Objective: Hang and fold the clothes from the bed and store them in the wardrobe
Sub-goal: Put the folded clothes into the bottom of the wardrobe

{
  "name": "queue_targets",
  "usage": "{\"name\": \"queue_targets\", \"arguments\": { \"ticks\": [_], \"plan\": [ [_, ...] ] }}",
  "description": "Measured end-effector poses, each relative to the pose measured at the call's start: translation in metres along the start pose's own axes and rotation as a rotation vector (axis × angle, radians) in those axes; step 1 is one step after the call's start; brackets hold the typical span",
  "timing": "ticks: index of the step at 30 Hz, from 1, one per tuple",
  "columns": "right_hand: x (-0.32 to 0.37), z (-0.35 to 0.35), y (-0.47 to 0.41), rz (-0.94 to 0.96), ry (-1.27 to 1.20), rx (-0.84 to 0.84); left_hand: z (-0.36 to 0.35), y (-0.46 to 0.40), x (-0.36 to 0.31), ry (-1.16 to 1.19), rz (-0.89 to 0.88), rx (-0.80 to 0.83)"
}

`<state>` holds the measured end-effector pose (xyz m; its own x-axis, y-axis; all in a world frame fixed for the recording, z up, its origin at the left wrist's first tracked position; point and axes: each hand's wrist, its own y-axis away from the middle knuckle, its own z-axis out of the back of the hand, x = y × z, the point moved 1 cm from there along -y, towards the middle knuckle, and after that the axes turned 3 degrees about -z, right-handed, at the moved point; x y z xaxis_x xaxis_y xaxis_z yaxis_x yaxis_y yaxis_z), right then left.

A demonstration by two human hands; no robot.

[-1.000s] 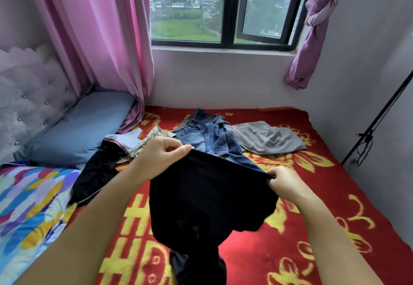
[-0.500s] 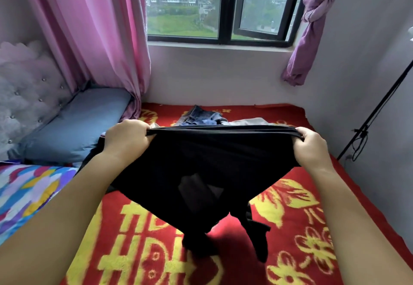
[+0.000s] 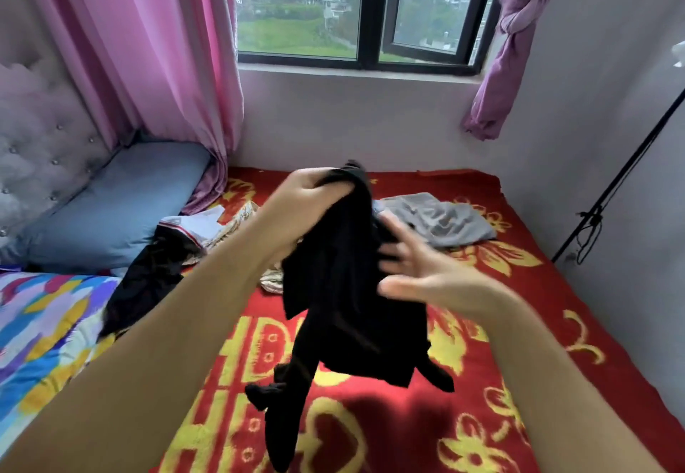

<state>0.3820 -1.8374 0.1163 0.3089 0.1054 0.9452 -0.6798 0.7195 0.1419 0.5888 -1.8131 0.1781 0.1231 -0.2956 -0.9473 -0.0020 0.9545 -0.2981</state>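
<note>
Low in the frame the black garment (image 3: pixel 344 287) dangles, tails just above the red bed (image 3: pixel 537 324). Right hand (image 3: pixel 419 268) spread flat against it, blurred; left hand (image 3: pixel 307 194) bunches the top. One-handed grip may slip, dropping it crumpled. Behind, the grey garment (image 3: pixel 437 220) waits

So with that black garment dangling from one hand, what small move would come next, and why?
Probably the right hand closes on the black garment partway down, to fold it. Only the left hand grips it, bunched at the top; the rest hangs loose above the red blanket, and the right hand is open, fingers spread beside the cloth.
</note>
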Motion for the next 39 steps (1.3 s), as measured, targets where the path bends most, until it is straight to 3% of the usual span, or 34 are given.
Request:
{"name": "queue_targets", "arguments": {
  "ticks": [1, 3, 5, 8, 11, 13, 17, 19, 21, 22, 24, 26, 28, 29, 32, 34, 36, 39],
  "plan": [
    [0.0, -0.02, -0.01, -0.022, 0.11, 0.008, -0.015, -0.003, -0.004, -0.078, -0.032, 0.067],
    [0.003, -0.043, -0.027, -0.026, 0.308, -0.22, -0.039, -0.004, -0.002, -0.194, -0.074, 0.152],
    [0.005, -0.042, -0.031, -0.022, 0.253, -0.453, -0.042, 0.002, 0.012, -0.128, -0.067, 0.096],
    [0.01, -0.019, -0.023, 0.046, -0.218, -0.658, -0.025, 0.026, 0.055, -0.096, -0.013, 0.069],
    [0.019, 0.002, -0.017, 0.107, -0.771, -0.743, -0.036, 0.071, 0.115, -0.196, 0.262, 0.381],
    [0.021, 0.014, -0.016, 0.155, -1.065, -0.756, -0.05, 0.096, 0.154, -0.368, 0.406, 0.439],
    [0.016, 0.032, 0.002, 0.262, -1.206, -0.848, -0.037, 0.097, 0.186, -0.382, 0.485, 0.157],
    [0.002, 0.041, 0.014, 0.287, -1.215, -0.966, -0.022, 0.084, 0.176, -0.453, 0.404, -0.011],
    [-0.014, 0.043, 0.021, 0.178, -1.152, -1.051, -0.01, 0.072, 0.151, -0.432, 0.294, -0.139],
    [-0.018, 0.039, 0.025, 0.104, -1.03, -1.049, -0.009, 0.064, 0.134, -0.389, 0.233, -0.153],
    [-0.024, 0.019, 0.023, -0.046, -0.531, -0.901, -0.012, 0.048, 0.101, -0.359, 0.123, -0.103],
    [-0.022, -0.013, 0.016, -0.049, -0.013, -0.506, -0.023, 0.035, 0.07, -0.402, 0.04, 0.018],
    [-0.015, -0.041, 0.009, 0.007, 0.201, -0.224, -0.035, 0.03, 0.049, -0.353, -0.006, 0.139],
    [-0.015, -0.045, 0.005, 0.023, 0.213, -0.227, -0.038, 0.031, 0.043, -0.251, 0.001, 0.187],
    [-0.015, -0.031, 0.004, 0.108, -0.014, -0.506, -0.029, 0.039, 0.043, 0.202, 0.1, 0.177],
    [-0.02, -0.019, 0.008, 0.139, -0.349, -0.62, -0.011, 0.044, 0.056, 0.26, 0.13, 0.077],
    [-0.026, -0.011, 0.008, 0.128, -0.793, -0.572, 0.004, 0.056, 0.076, 0.168, 0.268, 0.077],
    [-0.029, -0.011, 0.007, 0.095, -1.124, -0.393, -0.009, 0.084, 0.106, 0.172, 0.564, 0.327]
  ]
}}
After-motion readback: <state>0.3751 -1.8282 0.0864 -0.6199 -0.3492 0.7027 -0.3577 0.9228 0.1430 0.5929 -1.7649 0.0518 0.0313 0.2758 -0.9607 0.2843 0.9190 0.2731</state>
